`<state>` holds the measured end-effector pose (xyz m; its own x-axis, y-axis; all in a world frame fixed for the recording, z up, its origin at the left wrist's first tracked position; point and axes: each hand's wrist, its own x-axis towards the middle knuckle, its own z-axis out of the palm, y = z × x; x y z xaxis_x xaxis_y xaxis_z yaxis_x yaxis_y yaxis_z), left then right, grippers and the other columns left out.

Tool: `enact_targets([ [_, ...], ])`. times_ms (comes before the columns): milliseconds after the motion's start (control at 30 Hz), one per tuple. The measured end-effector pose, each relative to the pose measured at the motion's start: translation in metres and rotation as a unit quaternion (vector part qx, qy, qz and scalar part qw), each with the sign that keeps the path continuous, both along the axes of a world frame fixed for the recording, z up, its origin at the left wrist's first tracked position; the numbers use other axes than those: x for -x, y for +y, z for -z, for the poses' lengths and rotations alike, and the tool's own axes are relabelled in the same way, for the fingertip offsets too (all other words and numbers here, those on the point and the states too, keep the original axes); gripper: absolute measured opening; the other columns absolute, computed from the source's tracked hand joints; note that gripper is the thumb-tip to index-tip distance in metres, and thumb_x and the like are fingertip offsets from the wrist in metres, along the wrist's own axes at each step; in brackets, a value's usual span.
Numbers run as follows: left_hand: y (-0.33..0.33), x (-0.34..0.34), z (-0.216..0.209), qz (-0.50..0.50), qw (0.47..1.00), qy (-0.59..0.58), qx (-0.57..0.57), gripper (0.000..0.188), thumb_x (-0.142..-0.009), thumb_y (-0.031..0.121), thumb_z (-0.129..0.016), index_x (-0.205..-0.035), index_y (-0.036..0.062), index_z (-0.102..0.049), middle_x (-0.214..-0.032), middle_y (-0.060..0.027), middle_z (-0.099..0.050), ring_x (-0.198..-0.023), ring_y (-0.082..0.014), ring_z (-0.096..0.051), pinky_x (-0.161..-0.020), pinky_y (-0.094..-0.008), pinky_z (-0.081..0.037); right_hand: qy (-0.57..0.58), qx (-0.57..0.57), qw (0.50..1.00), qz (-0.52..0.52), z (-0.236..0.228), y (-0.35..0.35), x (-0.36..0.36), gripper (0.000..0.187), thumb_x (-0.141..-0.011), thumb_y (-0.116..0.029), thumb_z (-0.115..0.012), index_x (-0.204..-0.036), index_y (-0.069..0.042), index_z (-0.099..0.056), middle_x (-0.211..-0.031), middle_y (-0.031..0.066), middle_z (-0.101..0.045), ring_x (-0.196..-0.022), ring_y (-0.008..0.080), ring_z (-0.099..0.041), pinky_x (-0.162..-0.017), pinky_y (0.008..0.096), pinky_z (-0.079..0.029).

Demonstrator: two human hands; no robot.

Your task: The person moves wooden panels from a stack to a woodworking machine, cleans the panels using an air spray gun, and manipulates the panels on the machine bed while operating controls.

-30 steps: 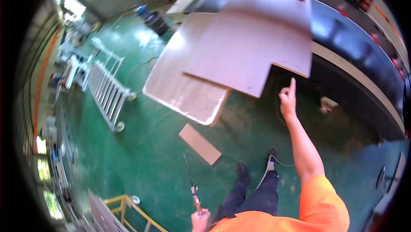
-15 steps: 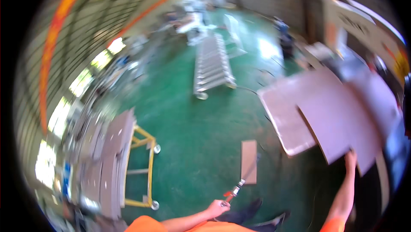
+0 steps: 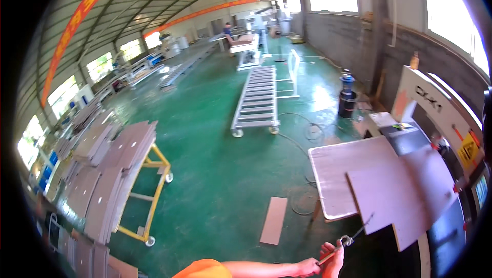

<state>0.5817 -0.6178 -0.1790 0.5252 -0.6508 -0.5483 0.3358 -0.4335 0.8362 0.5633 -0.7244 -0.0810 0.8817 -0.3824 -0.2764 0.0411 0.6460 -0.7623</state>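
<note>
Low in the head view, my left hand [image 3: 309, 266] is closed round the back end of a slim tool with a silver collar [image 3: 346, 240] and a long thin dark nozzle, much like an air blow gun. Against it, just to the right, my right hand [image 3: 334, 261] has its fingers curled at the tool's handle. The nozzle points up and right, across the near edge of a notched brown panel [image 3: 382, 191]. That panel overlaps a pale-edged board [image 3: 333, 168] and extends onto the machine at the right. Neither hand touches the panel.
A yellow wheeled cart [image 3: 163, 180] stands at left, stacked with brown panels [image 3: 120, 160]. A roller conveyor [image 3: 256, 96] stands ahead on the green floor. Hose [image 3: 297, 142] coils near the boards, and a loose brown board [image 3: 274, 220] lies close by. The white machine frame [image 3: 430, 98] rises at right.
My right hand has left the panel's edge and come inward to the tool. My left hand has carried the tool rightward. The view has swung, showing more of the hall.
</note>
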Motion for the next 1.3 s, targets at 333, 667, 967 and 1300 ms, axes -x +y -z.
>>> enact_targets([
  [333,-0.136,0.019,-0.111,0.282,0.956,0.004,0.078,0.058,-0.083,0.038,-0.065,-0.123,0.0004,-0.046,-0.088,-0.0083,-0.060,-0.079,-0.0163,-0.058,-0.071,-0.0300,-0.049,0.265,-0.024,0.961,0.070,-0.019,-0.184,0.058,0.041,-0.096,-0.046,-0.037,-0.105,-0.009,-0.050,-0.070,0.0070,-0.057,-0.051,0.0173,-0.053,-0.046,0.0319,-0.045],
  [667,-0.155,-0.276,-0.078,0.022,0.901,-0.428,-0.073,0.053,-0.072,0.030,-0.066,-0.114,0.0000,-0.056,-0.110,-0.0218,-0.060,-0.107,-0.0381,-0.055,-0.092,-0.0443,-0.045,0.350,0.190,0.894,-0.207,-0.093,-0.221,0.107,0.034,-0.090,-0.030,-0.043,-0.104,-0.003,-0.056,-0.059,0.0037,-0.050,-0.042,0.0106,-0.040,-0.038,0.0266,-0.030],
  [967,-0.182,-0.460,-0.007,0.006,0.833,-0.495,-0.246,0.068,-0.077,0.035,-0.064,-0.132,0.0002,-0.042,-0.135,-0.0193,-0.042,-0.128,-0.0326,-0.037,-0.105,-0.0407,-0.033,0.401,0.140,0.879,-0.215,-0.036,-0.211,0.066,0.026,-0.093,-0.024,-0.050,-0.104,-0.003,-0.060,-0.060,0.0027,-0.054,-0.045,0.0075,-0.045,-0.043,0.0226,-0.035],
  [1300,-0.171,-0.361,-0.042,0.097,0.845,-0.366,-0.377,0.078,-0.075,0.049,-0.067,-0.132,0.0024,-0.041,-0.138,-0.0230,-0.036,-0.127,-0.0384,-0.036,-0.102,-0.0480,-0.035,0.354,0.106,0.926,0.074,0.113,-0.241,0.005,0.029,-0.089,-0.027,-0.058,-0.100,-0.001,-0.053,-0.062,0.0088,-0.057,-0.043,0.0168,-0.053,-0.037,0.0271,-0.040],
])
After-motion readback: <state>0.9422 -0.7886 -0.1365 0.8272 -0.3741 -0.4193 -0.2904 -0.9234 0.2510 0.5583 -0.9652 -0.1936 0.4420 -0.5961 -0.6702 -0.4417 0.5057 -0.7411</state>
